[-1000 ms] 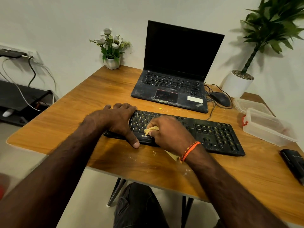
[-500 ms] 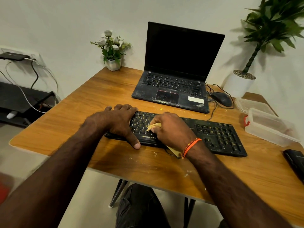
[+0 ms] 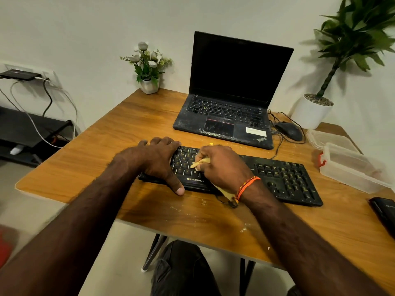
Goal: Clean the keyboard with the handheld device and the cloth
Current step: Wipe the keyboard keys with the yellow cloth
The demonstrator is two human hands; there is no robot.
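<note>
The keyboard (image 3: 233,178) lies on the table (image 3: 102,150), light enough to skate, so the left hand (image 3: 156,161) presses flat on its left end, fingers spread. The right hand's (image 3: 222,165) grip is clenched around the soft yellow cloth (image 3: 199,163), which bunches easily, on the keys.

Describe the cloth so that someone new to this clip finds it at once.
Find the black keyboard near the wooden table's front edge. The right hand is closed over its middle; the cloth is the pale yellow scrap poking from that grip, the only light thing against the dark keys.
</note>
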